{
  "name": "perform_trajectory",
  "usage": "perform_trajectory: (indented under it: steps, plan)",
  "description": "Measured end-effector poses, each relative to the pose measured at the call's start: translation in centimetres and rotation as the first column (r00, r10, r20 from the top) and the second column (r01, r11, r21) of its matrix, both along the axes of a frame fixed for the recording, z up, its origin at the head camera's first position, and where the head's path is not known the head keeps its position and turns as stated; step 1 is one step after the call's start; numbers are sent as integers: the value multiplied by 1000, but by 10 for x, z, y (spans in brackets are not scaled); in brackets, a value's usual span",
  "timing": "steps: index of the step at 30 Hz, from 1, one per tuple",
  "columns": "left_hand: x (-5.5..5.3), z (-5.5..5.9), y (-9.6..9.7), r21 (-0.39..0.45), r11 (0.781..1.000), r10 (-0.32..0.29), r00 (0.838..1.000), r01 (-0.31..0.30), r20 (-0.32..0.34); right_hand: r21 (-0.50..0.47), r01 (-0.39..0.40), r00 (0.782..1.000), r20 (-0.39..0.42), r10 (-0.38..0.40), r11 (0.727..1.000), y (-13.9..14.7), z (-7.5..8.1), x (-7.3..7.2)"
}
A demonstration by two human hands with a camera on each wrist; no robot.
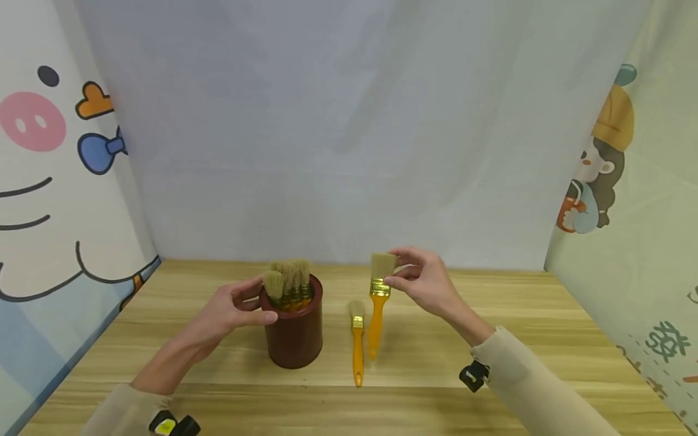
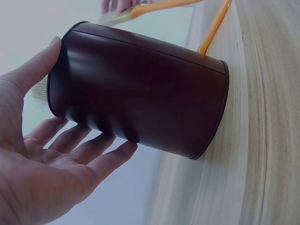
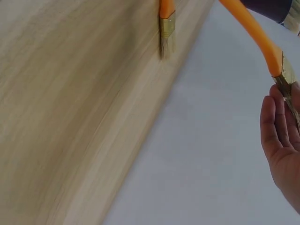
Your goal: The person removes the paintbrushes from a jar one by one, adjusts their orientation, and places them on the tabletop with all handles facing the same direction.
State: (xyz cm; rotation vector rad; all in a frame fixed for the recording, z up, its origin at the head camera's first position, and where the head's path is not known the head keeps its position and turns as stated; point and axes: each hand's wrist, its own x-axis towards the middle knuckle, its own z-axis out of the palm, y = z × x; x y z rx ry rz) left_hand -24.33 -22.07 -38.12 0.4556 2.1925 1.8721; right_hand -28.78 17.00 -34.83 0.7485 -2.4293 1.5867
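A dark red cylindrical pot (image 1: 294, 342) stands upright on the table in the head view, with several paintbrushes (image 1: 291, 281) in it, bristles up. My left hand (image 1: 226, 312) holds the pot near its rim; the left wrist view shows the thumb (image 2: 44, 63) at the rim and the fingers along the side. To the pot's right, my right hand (image 1: 425, 281) pinches a wide paintbrush (image 1: 377, 309) by its bristle end, orange handle hanging down. Between pot and held brush, a smaller paintbrush (image 1: 357, 345) lies on the table, bristles away from me.
The wooden table (image 1: 491, 363) ends at a pale curtain (image 1: 349, 151) behind. Printed cloths with cartoon figures hang at the left (image 1: 33, 212) and right (image 1: 627, 254) sides.
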Motion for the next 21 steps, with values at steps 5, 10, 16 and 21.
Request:
perform_trajectory:
  steps: [5,10,16,21]
  plan:
    - [0,1,0,-5,1000,2,1000,-2,6,36,8,998,55,-10,999,7,-8,-1]
    - [0,2,0,-3,1000,-1,1000,1,10,49,-3,994,111,-3,999,11,-16,-4]
    - [-1,2,1,-16,1000,9,1000,-9,15,44,-20,985,170,12,999,14,-23,-9]
    - [-1,1,0,-18,1000,17,1000,-17,21,18,-34,974,225,29,999,15,-29,-13]
